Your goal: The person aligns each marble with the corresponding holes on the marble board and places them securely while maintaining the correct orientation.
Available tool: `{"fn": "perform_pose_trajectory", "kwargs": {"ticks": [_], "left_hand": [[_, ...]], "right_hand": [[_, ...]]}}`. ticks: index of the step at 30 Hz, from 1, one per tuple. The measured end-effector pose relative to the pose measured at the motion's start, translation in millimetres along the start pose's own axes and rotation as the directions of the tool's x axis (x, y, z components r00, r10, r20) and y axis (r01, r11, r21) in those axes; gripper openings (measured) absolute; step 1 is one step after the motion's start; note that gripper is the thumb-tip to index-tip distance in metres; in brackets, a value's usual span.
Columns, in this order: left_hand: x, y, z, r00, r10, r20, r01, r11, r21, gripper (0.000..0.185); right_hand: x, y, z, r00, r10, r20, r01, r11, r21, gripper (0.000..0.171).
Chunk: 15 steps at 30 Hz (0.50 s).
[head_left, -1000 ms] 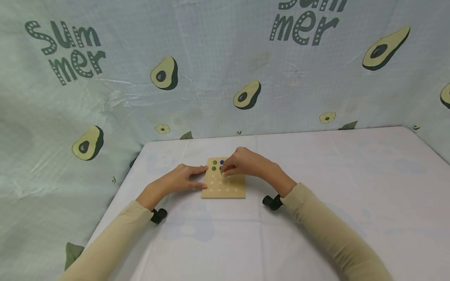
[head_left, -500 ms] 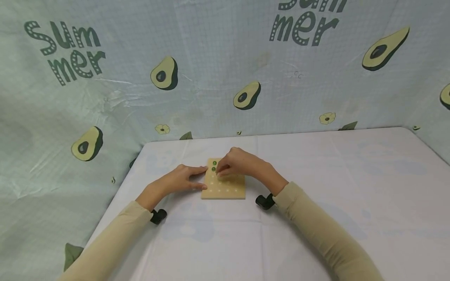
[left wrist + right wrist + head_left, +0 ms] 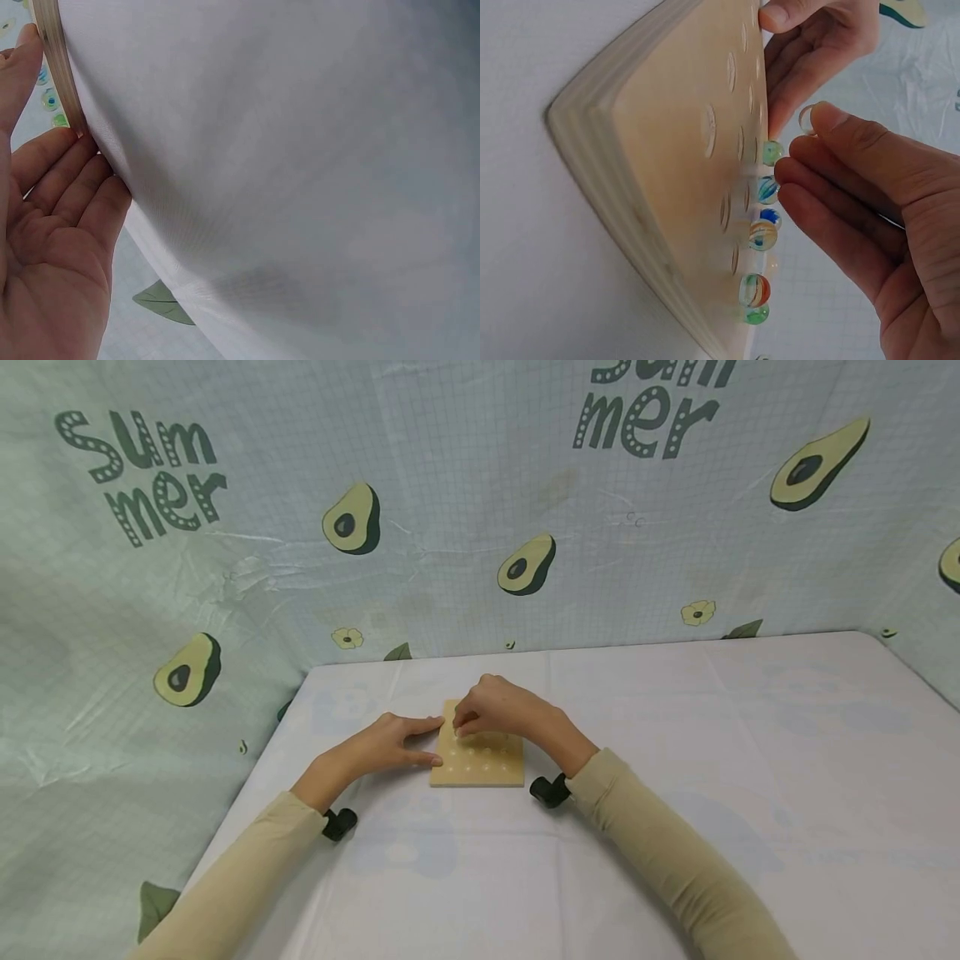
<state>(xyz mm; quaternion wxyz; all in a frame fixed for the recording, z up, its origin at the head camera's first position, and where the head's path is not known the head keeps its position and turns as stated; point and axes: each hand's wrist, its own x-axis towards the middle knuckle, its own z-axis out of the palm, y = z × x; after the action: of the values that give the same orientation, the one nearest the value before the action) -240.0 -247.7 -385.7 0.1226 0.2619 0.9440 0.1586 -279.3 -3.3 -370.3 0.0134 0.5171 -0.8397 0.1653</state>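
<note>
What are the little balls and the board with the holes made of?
The little balls look like glass marbles: see-through and shiny, with swirls of blue, green and orange inside. The board looks like plain pale wood, smooth and matt, with round dimples scooped into its top; its thick edge shows faint lines, perhaps layers, so it may be plywood. The clear marble at the right hand looks like glass too.

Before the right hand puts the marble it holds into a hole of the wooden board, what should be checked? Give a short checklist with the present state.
1. Left hand steadies the wooden board at its edge: ok.
2. Clear marble is pinched by the right hand: ok.
3. Free holes remain on the board: ok.
4. Placed marbles sit in their holes: ok.
5. Board lies flat on the table: ok.
6. Marble is exactly above a free hole: cannot tell.
</note>
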Motion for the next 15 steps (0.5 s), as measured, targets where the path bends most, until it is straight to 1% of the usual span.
{"fn": "perform_pose_trajectory", "kwargs": {"ticks": [3, 7, 15], "left_hand": [[0.3, -0.6, 0.5, 1.0, 0.003, -0.003, -0.003, 1.0, -0.005, 0.08], [0.8, -0.5, 0.4, 1.0, -0.001, -0.003, 0.001, 1.0, -0.008, 0.08], [0.1, -1.2, 1.1, 1.0, 0.004, -0.008, -0.004, 1.0, -0.008, 0.08]], "right_hand": [[2.2, -0.6, 1.5, 0.999, 0.038, 0.013, -0.038, 0.999, -0.004, 0.012], [4.6, -1.3, 2.1, 0.997, 0.067, 0.032, -0.067, 0.998, 0.017, 0.011], [10.6, -1.5, 4.0, 0.995, 0.07, 0.065, -0.074, 0.996, 0.056, 0.015]]}}
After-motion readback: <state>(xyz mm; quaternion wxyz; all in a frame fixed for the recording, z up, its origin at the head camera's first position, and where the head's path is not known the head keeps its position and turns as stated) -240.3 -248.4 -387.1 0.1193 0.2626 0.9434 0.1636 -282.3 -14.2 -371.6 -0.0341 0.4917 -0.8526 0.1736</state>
